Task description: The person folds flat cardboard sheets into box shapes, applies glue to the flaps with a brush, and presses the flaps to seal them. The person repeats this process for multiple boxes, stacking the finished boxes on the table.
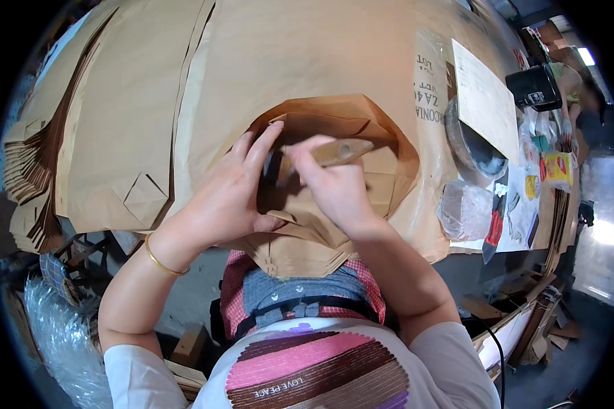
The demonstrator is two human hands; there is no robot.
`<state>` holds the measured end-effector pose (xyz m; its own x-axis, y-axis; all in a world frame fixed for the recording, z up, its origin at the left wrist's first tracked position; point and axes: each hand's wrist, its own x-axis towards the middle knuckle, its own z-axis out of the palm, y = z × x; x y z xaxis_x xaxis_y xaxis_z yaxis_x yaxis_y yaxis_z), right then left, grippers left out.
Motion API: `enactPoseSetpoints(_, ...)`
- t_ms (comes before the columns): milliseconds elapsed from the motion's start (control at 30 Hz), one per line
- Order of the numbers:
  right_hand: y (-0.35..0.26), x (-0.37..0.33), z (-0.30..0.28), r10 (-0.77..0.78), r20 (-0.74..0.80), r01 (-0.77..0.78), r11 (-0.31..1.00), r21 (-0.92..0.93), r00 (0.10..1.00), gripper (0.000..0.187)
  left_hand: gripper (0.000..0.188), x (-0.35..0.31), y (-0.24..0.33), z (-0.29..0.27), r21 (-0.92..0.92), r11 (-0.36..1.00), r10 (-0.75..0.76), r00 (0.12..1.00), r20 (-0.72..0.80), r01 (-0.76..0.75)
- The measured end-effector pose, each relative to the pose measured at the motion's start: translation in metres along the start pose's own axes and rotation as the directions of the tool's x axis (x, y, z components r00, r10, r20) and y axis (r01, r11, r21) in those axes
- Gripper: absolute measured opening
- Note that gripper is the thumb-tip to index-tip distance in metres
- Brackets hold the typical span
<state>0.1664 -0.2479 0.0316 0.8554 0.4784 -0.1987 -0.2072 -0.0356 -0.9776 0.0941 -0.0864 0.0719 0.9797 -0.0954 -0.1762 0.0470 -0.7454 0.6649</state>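
Kraft-paper bag is best steadied by the left hand, fingers apart, while the wooden-handled brush, clamped in fingers of the right hand, is stroked evenly.

Brown paper bag, mouth spread open, folded creases visible inside, wooden-handled brush over opening, dark end leftward.

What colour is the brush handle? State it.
The brush handle is light brown, seen best in the head view.
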Motion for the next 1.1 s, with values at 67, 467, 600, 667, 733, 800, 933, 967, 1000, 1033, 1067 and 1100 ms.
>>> enactPoseSetpoints(67,-0.007,-0.015,-0.003,0.070,0.061,-0.063,0.992,-0.110,0.996,0.008,0.119,0.000,0.001,0.000,0.024,1.000,0.015,1.000,0.001,-0.015)
enactPoseSetpoints(467,-0.050,-0.052,-0.099,-0.162,-0.024,0.115,0.792,-0.599,0.987,0.008,0.085,-0.001,0.002,0.001,0.177,0.984,0.032,0.998,-0.057,-0.022)
enactPoseSetpoints(600,-0.093,-0.061,-0.117,-0.256,0.041,0.241,0.833,-0.498,0.966,0.008,0.055,0.002,-0.008,-0.013,0.363,0.930,-0.021,0.979,0.204,-0.056)
enactPoseSetpoints(667,-0.103,-0.042,-0.114,-0.363,0.444,0.568,0.622,-0.540,0.819,0.020,0.049,-0.002,-0.011,-0.010,0.400,0.909,0.055,0.985,0.166,-0.118)
enactPoseSetpoints(733,-0.078,-0.021,-0.091,-0.387,0.580,0.691,0.510,-0.513,0.716,0.024,0.044,-0.004,-0.014,-0.007,0.380,0.915,0.078,0.985,0.151,-0.131)
enactPoseSetpoints(800,-0.066,-0.004,-0.073,-0.348,0.662,0.734,0.475,-0.486,0.664,0.025,0.046,-0.002,-0.012,-0.009,0.376,0.916,0.080,0.983,0.166,-0.138)
enactPoseSetpoints(933,-0.054,0.014,-0.063,-0.333,0.703,0.752,0.493,-0.439,0.629,0.024,0.046,-0.002,-0.011,-0.006,0.351,0.928,0.084,0.986,0.142,-0.129)
enactPoseSetpoints(967,-0.056,0.015,-0.066,-0.308,0.705,0.743,0.483,-0.463,0.639,0.025,0.042,-0.003,-0.011,-0.006,0.329,0.936,0.082,0.986,0.143,-0.125)
enactPoseSetpoints(1000,-0.056,0.012,-0.075,-0.283,0.672,0.708,0.475,-0.522,0.685,0.019,0.038,-0.004,-0.010,-0.006,0.307,0.944,0.081,0.986,0.145,-0.122)
enactPoseSetpoints(1033,-0.060,0.009,-0.086,-0.276,0.592,0.633,0.536,-0.559,0.757,0.016,0.034,-0.004,-0.010,-0.006,0.282,0.951,0.086,0.986,0.144,-0.124)
enactPoseSetpoints(1067,-0.064,0.005,-0.095,-0.265,0.509,0.554,0.593,-0.584,0.819,0.013,0.029,-0.002,-0.010,-0.006,0.247,0.966,0.046,0.991,0.126,-0.076)
enactPoseSetpoints(1100,-0.068,0.000,-0.099,-0.246,0.421,0.471,0.648,-0.598,0.873,0.011,0.025,0.001,-0.011,-0.005,0.210,0.977,0.005,0.994,0.110,-0.029)
